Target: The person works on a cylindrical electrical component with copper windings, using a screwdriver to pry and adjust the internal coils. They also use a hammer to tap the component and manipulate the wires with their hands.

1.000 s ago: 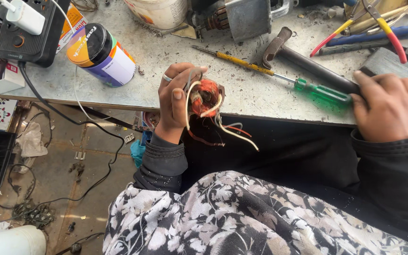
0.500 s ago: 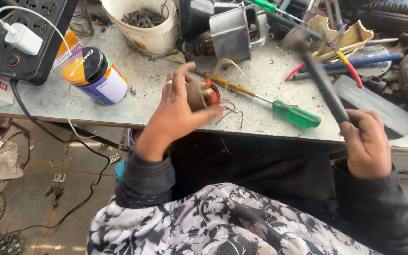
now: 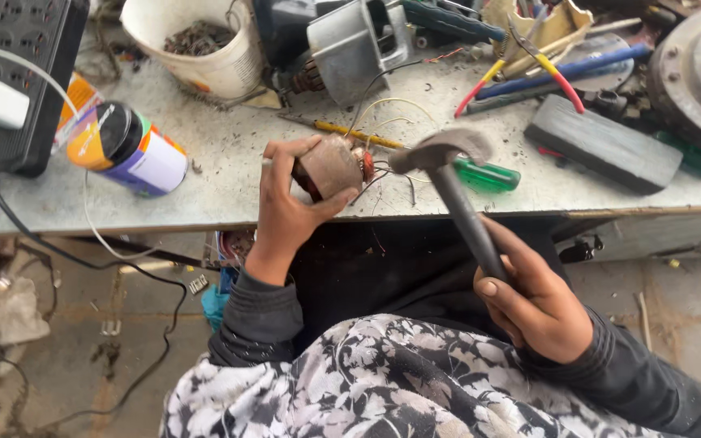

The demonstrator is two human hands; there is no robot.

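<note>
the left hand has its fingers closed around a small brown motor winding with thin wires trailing from it, held just above the front edge of the grey worktop. the right hand has its fingers wrapped round the dark handle of a hammer, whose blurred head sits just beside the winding on its right. behind the hammer a green-handled screwdriver lies on the worktop. to the left lies a spray can on its side near a black power strip. a white tub of scrap stands at the back, and red-handled pliers lie to the right by a dark flat block
</note>
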